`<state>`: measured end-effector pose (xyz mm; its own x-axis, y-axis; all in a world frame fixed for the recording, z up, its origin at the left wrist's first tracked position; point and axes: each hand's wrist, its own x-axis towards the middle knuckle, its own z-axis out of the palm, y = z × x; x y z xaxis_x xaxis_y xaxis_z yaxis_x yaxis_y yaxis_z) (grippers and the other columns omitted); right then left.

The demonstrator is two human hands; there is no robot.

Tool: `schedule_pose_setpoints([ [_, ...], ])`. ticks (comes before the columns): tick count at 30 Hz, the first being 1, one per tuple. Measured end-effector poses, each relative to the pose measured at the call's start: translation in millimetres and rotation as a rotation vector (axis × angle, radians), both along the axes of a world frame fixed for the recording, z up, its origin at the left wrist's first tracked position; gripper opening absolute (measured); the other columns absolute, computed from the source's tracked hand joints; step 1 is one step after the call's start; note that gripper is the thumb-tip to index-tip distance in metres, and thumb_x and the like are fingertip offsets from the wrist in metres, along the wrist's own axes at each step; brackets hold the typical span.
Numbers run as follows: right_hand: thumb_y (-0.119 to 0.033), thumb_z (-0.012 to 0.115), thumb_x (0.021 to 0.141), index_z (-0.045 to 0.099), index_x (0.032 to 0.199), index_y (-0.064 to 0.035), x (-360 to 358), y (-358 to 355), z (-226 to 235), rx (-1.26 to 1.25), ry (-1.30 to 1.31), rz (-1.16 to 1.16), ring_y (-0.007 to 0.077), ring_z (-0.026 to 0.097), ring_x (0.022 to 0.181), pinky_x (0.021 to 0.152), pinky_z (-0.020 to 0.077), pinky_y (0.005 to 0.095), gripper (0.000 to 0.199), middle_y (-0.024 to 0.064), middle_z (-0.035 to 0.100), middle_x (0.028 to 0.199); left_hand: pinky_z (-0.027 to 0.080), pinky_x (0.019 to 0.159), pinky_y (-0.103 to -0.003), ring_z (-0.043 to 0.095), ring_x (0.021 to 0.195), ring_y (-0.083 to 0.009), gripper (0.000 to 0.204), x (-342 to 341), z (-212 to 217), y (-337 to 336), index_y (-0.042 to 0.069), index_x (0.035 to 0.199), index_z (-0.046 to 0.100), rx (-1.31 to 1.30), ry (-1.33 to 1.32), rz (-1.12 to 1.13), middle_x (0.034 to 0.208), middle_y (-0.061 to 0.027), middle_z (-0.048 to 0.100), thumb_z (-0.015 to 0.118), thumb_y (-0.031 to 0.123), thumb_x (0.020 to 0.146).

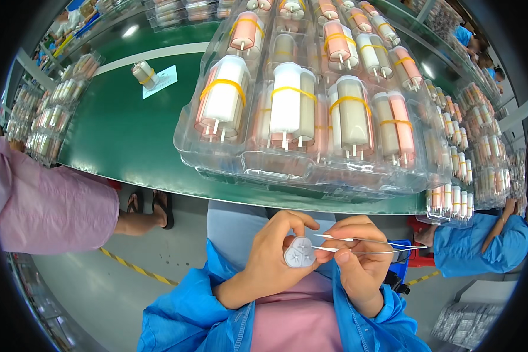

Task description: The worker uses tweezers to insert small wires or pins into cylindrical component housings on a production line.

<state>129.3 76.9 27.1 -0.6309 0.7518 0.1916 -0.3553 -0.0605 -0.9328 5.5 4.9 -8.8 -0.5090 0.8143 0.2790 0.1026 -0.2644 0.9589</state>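
Note:
My left hand is closed around a rounded grey-white bundle, seen end-on, with three lobes and small star-shaped marks on its face. In my right hand I grip metal tweezers with white tips, which point left. Both tips are apart, right beside the bundle's edge; whether they touch it I cannot tell. Both hands are over my lap, below the table's front edge. Just beyond them stands a stack of clear plastic trays with white, grey and pink tube bundles bound by yellow bands.
The green table carries another banded bundle beside a pale blue paper slip. More loaded trays rise at right. A person in pink is at left; one in blue sits at right.

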Motion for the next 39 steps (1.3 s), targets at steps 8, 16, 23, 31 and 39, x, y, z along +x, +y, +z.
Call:
schedule_pose_setpoints([
  [8,-0.005,0.076,0.073,0.068,0.09,0.0004,0,6,1,0.483,-0.178,0.013,0.0225,0.065,0.072,0.061,0.0508,0.029,0.02,0.0137,0.068,0.086,0.045,0.052,-0.032,0.06,0.06,-0.0241,0.027,-2,2,-8,0.006,0.082,0.057,-0.143,0.161,-0.053,0.072,-0.0079,0.059,0.078,0.005,0.065],
  [16,-0.002,0.075,0.071,0.068,0.088,0.0002,-3,6,0,0.511,-0.176,0.048,0.0244,0.065,0.07,0.061,0.0511,0.0299,0.019,0.0124,0.068,0.084,0.045,0.051,-0.033,0.059,0.06,-0.0258,0.025,-2,1,-8,0.006,0.079,0.057,-0.111,0.214,-0.013,0.07,-0.0072,0.058,0.076,0.004,0.064],
  [23,-0.001,0.075,0.07,0.068,0.086,0.0004,-4,6,-1,0.507,-0.19,0.032,0.0237,0.065,0.069,0.06,0.0507,0.0295,0.017,0.0122,0.068,0.083,0.045,0.051,-0.035,0.059,0.06,-0.0269,0.023,-1,0,-7,0.006,0.078,0.057,-0.116,0.252,0.01,0.07,-0.0074,0.058,0.074,0.005,0.063],
  [31,-0.001,0.073,0.072,0.068,0.082,0.0003,-6,4,-2,0.463,-0.201,0.004,0.0214,0.063,0.065,0.057,0.049,0.0281,0.012,0.0098,0.067,0.077,0.045,0.051,-0.035,0.059,0.06,-0.0272,0.022,0,-1,-7,0.007,0.076,0.056,-0.131,0.298,0.039,0.069,-0.0071,0.058,0.075,0.007,0.065],
  [39,-0.001,0.073,0.069,0.068,0.08,-0.0006,-7,5,0,0.527,-0.224,0.005,0.023,0.062,0.063,0.056,0.0482,0.0289,0.011,0.0104,0.066,0.077,0.046,0.052,-0.036,0.06,0.061,-0.0282,0.02,0,-1,-6,0.007,0.076,0.055,-0.138,0.328,0.04,0.069,-0.0075,0.059,0.072,0.007,0.066],
])
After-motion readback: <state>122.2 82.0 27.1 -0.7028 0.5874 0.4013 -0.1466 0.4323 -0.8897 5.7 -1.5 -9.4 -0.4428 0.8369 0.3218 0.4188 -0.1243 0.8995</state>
